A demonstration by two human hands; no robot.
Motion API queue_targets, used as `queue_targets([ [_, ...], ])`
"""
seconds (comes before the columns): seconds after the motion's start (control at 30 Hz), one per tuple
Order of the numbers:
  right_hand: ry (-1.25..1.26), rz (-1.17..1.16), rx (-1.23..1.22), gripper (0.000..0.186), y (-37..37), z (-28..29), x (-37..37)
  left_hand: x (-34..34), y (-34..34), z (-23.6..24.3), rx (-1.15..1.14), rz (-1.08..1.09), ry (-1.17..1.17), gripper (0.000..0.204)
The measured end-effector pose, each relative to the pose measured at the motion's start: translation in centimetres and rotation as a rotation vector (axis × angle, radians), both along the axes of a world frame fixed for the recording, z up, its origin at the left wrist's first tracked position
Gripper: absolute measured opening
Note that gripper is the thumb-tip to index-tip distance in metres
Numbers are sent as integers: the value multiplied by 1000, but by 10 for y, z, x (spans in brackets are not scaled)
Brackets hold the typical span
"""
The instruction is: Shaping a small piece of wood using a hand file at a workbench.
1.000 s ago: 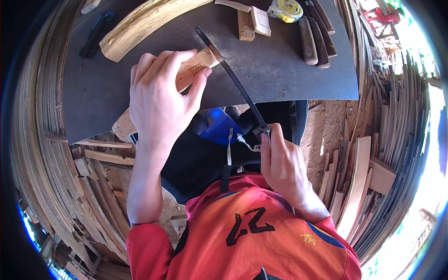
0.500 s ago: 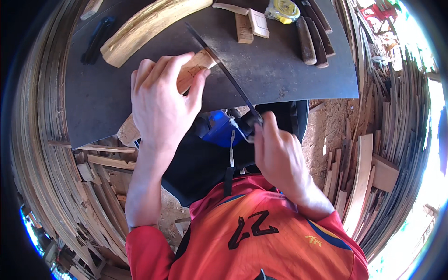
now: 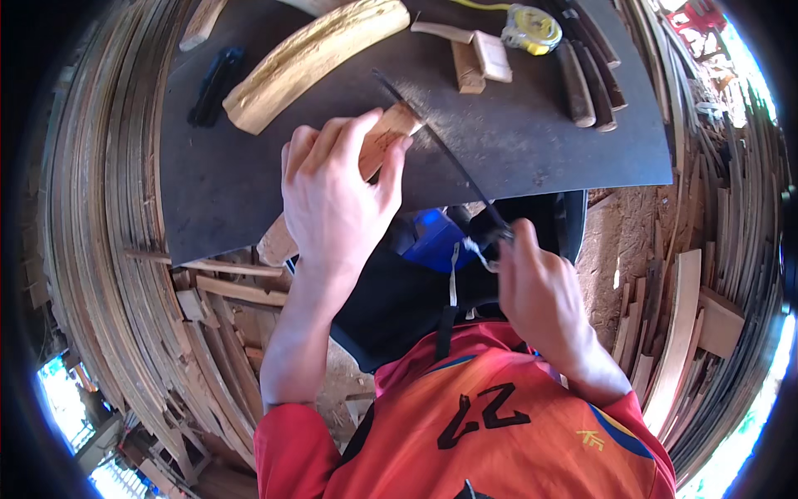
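My left hand is closed round a pale wood piece with dark marks on it, pressing it down near the table's front edge. A long thin dark file-like tool lies slantwise against the far end of that piece; whether it has teeth is too small to tell. Its near end is in my closed right hand, low and to the right in front of my body. Pale dust is scattered on the dark tabletop round the contact spot. Beneath my left wrist shows a wood end, partly hidden.
A curved wood billet lies beyond my left hand, beside a dark tool. Small wood blocks, a yellow tape measure and several wooden-handled tools are farther right. Stacked timber strips flank both sides.
The whole view has shifted, so everything appears farther right. Against the wood piece, the dark tool has slid slightly back toward me. Both hands keep their grips.
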State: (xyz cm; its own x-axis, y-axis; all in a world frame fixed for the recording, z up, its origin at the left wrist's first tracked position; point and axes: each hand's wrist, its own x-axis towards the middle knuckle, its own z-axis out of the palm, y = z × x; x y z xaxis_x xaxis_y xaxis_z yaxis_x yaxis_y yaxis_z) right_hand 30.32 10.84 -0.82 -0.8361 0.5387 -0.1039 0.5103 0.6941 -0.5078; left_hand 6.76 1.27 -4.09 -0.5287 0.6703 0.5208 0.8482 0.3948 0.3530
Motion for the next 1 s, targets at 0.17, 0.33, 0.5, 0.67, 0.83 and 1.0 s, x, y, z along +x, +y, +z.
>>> queue_targets([
  [0.17,19,-58,3,18,3,-4,23,3,3,5,0,-36,45,31],
  [0.33,74,49,95,20,12,-7,-41,4,1,7,-38,11,47,32],
  [0.5,65,30,58,18,11,2,-9,4,2,7,-26,30,16,32],
  [0.67,-44,-11,-45,19,8,5,21,5,3,5,-5,-20,66,33],
  [0.83,24,61,152,18,17,0,-45,9,3,4,1,24,64,33],
  [1.0,22,70,91,19,15,0,-3,6,4,1,-27,76,25,32],
])
